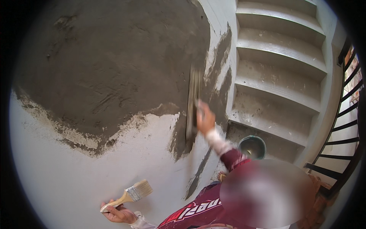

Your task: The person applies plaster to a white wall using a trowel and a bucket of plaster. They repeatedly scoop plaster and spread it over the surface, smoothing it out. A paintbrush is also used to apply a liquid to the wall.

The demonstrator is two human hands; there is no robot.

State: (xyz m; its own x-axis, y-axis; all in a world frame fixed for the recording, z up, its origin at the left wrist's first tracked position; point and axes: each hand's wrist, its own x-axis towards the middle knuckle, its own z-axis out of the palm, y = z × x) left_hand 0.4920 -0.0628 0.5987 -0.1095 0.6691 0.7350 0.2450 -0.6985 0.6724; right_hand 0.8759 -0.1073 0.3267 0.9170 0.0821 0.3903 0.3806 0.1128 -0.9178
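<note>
My right hand (pixel 206 118) grips a long flat plastering trowel (pixel 193 86) by its handle. Its blade lies against the wall, near the right border of a broad patch of dark grey wet plaster (pixel 114 65). Both that hand and the trowel are slightly smeared by motion. Lower left, my left hand (pixel 119 214) is closed round the wooden handle of a flat paintbrush (pixel 138 191), whose pale bristles point up and right, in front of the white wall (pixel 57 168). Ragged streaks of plaster run below and right of the trowel.
To the right, concrete stairs (pixel 280 70) climb beside the wall. A round green-rimmed bucket (pixel 264 147) stands at their foot, holding something dark. Past the stairs curves a black metal railing (pixel 345 142). A sandalled foot (pixel 222 176) shows near the bucket. A blurred area covers the lower right.
</note>
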